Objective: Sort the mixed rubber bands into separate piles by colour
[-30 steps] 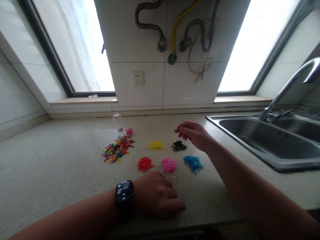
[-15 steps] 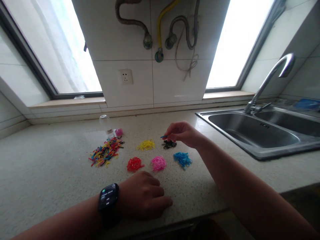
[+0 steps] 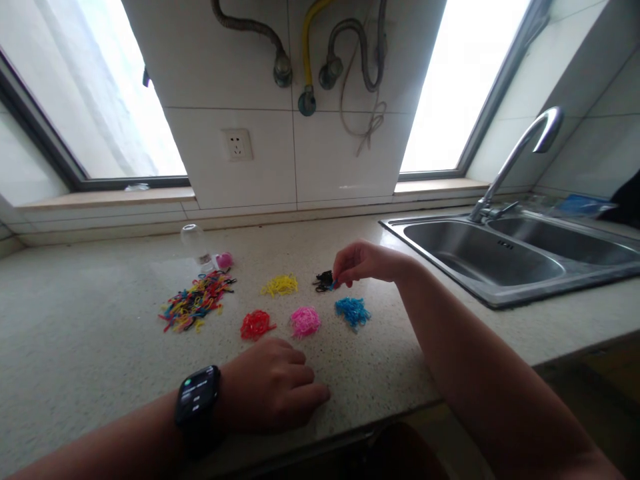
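Observation:
My right hand hovers just right of the small black pile and pinches a small blue band at its fingertips. Below it lies the blue pile. The pink pile, red pile and yellow pile sit to the left. A mixed heap of coloured bands lies further left. My left hand, with a black watch at the wrist, rests loosely curled on the speckled counter, near the pink pile, holding nothing I can see.
A clear glass jar lies on its side beside a pink lid behind the mixed heap. A steel sink with a tap is at the right. The counter's front edge runs just under my forearms.
My right hand has lowered with the blue band from above the black pile to beside it, close to the blue pile. The camera view has turned right. My left hand stays put.

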Demonstrator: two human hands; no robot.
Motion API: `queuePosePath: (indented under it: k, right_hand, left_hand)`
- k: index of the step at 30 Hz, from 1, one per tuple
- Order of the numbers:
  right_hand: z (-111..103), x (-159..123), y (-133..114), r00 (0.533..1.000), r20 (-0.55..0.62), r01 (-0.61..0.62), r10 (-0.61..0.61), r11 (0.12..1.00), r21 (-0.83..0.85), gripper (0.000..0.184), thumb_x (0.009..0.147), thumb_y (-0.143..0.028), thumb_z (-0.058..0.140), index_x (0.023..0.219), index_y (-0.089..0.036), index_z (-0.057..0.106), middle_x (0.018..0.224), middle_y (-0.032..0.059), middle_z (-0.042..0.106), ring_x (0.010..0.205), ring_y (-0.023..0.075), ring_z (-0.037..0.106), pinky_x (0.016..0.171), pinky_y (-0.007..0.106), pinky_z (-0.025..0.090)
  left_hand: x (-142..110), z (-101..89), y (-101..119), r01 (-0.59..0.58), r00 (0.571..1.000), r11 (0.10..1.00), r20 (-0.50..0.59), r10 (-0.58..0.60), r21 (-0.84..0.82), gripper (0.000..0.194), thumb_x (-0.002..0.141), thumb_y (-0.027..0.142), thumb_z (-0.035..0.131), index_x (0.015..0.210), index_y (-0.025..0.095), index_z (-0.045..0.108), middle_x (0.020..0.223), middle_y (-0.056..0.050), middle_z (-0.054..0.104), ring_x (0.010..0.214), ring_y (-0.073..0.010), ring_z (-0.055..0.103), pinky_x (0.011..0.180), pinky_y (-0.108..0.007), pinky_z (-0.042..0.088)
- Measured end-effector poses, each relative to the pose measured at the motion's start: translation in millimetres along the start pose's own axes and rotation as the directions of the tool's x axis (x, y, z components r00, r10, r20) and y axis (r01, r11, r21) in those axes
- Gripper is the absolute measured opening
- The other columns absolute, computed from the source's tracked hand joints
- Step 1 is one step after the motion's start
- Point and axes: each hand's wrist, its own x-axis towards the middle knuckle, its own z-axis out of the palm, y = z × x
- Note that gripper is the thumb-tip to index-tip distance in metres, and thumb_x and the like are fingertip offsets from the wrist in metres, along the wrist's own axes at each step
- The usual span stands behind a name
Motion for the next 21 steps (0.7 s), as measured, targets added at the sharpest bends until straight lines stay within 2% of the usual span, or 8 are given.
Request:
queuePosePath:
  k: [4,7,13,18,21]
  right_hand:
    - [-7.3,-6.7,1.6,0.991,0.091,-0.088,0.096,0.993,-0.083,0.020,0.076,-0.031,0.079,0.090,-0.017,0.075,0.085,0.0032,0.077,0.068,0.0105,0.064,0.063,0.023,0.048]
    - [-14.4,-10.1,6.6,0.981,0.092,-0.148,0.172,0.963,-0.226,0.020,0.077,-0.032,0.076,0.091,-0.017,0.075,0.085,0.0031,0.076,0.070,0.0108,0.062,0.064,0.024,0.046]
    - [-22.2,-9.0,16.5,0.964,0.121,-0.149,0.237,0.858,-0.492,0.020,0.078,-0.030,0.074,0.092,-0.017,0.077,0.077,0.0009,0.071,0.068,0.0112,0.055,0.065,0.024,0.041]
    - [-20.9,-7.3,16.8,0.937,0.182,-0.167,0.299,0.838,-0.519,0.026,0.076,-0.035,0.075,0.095,-0.017,0.078,0.083,0.0025,0.072,0.074,0.0137,0.058,0.069,0.026,0.042]
    - [-20.0,-7.5,16.4,0.945,0.150,-0.182,0.290,0.850,-0.495,0.034,0.078,-0.043,0.073,0.098,-0.017,0.077,0.083,0.0038,0.071,0.074,0.0143,0.057,0.068,0.027,0.042]
  left_hand:
    - [-0.7,0.8,-0.7,-0.002,1.000,1.000,0.011,0.002,-0.010,0.010,0.094,0.018,0.052,0.099,0.020,0.060,0.059,0.002,0.057,0.051,-0.0161,0.050,0.045,-0.032,0.027]
    - [-0.4,1.2,-1.2,0.001,1.000,1.000,0.016,-0.001,-0.014,0.010,0.095,0.019,0.051,0.098,0.019,0.060,0.059,0.002,0.057,0.051,-0.0159,0.049,0.045,-0.032,0.025]
    - [1.0,-0.8,-1.1,-0.007,1.000,1.000,-0.006,0.007,-0.019,0.011,0.095,0.018,0.050,0.099,0.019,0.060,0.058,0.002,0.057,0.050,-0.0152,0.049,0.045,-0.031,0.025]
    - [0.9,-0.9,-0.8,-0.006,1.000,1.000,-0.004,0.006,-0.015,0.009,0.095,0.019,0.051,0.096,0.020,0.060,0.057,0.002,0.057,0.050,-0.0152,0.049,0.044,-0.032,0.027]
    - [0.1,1.1,-1.5,-0.005,1.000,1.000,-0.010,0.005,-0.012,0.008,0.094,0.020,0.053,0.095,0.020,0.061,0.057,0.003,0.057,0.049,-0.0153,0.048,0.043,-0.034,0.026]
